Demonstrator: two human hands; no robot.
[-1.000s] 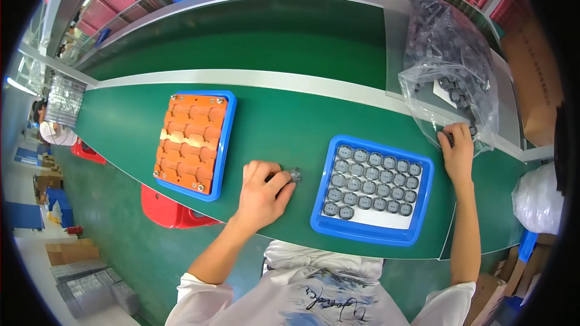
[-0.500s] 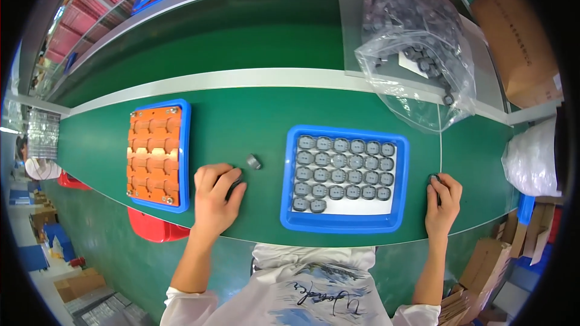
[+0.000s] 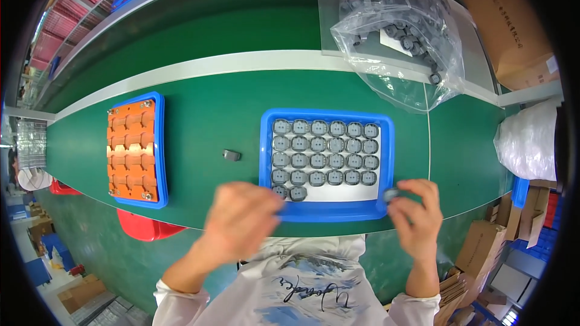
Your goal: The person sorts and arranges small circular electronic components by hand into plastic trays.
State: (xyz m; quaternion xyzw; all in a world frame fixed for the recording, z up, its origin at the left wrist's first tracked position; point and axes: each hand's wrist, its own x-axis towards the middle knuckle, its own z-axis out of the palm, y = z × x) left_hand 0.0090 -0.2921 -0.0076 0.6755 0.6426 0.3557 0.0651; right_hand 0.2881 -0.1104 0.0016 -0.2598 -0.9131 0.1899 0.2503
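On the bench (image 3: 199,115), the parts tray (image 3: 326,212) has rows of parts (image 3: 318,143) in it, a loose part (image 3: 231,154) left of it, a fixture (image 3: 131,169) on a second tray (image 3: 160,151) farther left, and a bag (image 3: 402,18) behind it to the right.

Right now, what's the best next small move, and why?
Probably have the right hand set its grey part beside the bottom row's two parts: it's pinched near the right rim of the blue tray, and white liner shows right of that pair.
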